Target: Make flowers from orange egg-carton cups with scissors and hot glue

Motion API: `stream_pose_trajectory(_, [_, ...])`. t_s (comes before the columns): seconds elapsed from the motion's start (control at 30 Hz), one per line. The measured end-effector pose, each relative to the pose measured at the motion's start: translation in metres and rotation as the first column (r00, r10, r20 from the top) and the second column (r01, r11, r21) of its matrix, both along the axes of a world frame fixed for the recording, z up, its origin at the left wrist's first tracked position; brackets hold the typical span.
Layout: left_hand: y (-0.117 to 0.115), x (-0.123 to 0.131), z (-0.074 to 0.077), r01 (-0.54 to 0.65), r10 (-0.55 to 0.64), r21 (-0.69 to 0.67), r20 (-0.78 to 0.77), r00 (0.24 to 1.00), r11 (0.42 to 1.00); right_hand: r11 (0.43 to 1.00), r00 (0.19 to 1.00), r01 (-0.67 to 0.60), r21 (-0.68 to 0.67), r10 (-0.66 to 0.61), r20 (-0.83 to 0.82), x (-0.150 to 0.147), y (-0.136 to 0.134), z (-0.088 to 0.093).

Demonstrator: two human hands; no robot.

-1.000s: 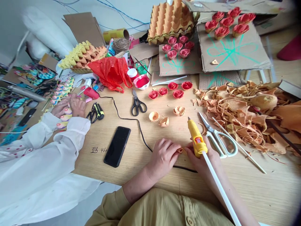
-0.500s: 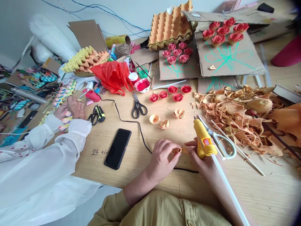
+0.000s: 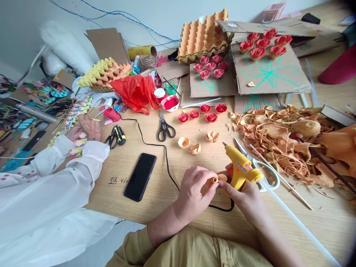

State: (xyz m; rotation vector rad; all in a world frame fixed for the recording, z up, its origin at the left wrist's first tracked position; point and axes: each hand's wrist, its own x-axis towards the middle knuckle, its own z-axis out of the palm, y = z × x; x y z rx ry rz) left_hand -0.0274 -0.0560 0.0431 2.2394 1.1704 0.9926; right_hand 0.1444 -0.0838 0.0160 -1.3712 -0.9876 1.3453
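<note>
My left hand [image 3: 194, 189] pinches a small rolled piece of orange egg-carton pulp [image 3: 215, 180] between thumb and fingers. The thumb and fingertips of my right hand [image 3: 246, 194] are at the loose end of that piece. A yellow hot glue gun [image 3: 239, 165] is also held in my right hand, its nozzle pointing up and left and a long white glue stick [image 3: 294, 215] trailing from its back. Just beyond my hands lie an orange pulp cup [image 3: 184, 142], a loose petal piece [image 3: 195, 148] and an unpainted flower [image 3: 213, 137].
White-handled scissors [image 3: 267, 174] and pulp scraps [image 3: 278, 144] lie right. A phone [image 3: 139, 177], black scissors [image 3: 166, 128] and a black cord [image 3: 167, 159] lie left. Red flowers [image 3: 211, 117] and a red paint bowl [image 3: 170, 103] stand farther back. A co-worker's hands [image 3: 90, 128] work at far left.
The glue gun has tilted over, its nozzle swinging left and its glue stick swinging right. My right fingertips have moved closer to the roll in my left hand. The view has shifted slightly.
</note>
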Motion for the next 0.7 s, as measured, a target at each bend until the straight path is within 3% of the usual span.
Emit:
stream_pose_trajectory(0.5, [0.005, -0.001, 0.004, 0.115, -0.113, -0.025, 0.062, 0.992, 0.993, 0.999, 0.999, -0.044, 0.027, 0.043, 0.010, -0.001, 0.002, 0.011])
stream_pose_trajectory(0.7, [0.004, -0.001, 0.002, 0.126, -0.123, -0.039, 0.074, 0.990, 0.991, 0.999, 0.999, 0.024, 0.033, -0.025, 0.032, -0.002, 0.004, 0.012])
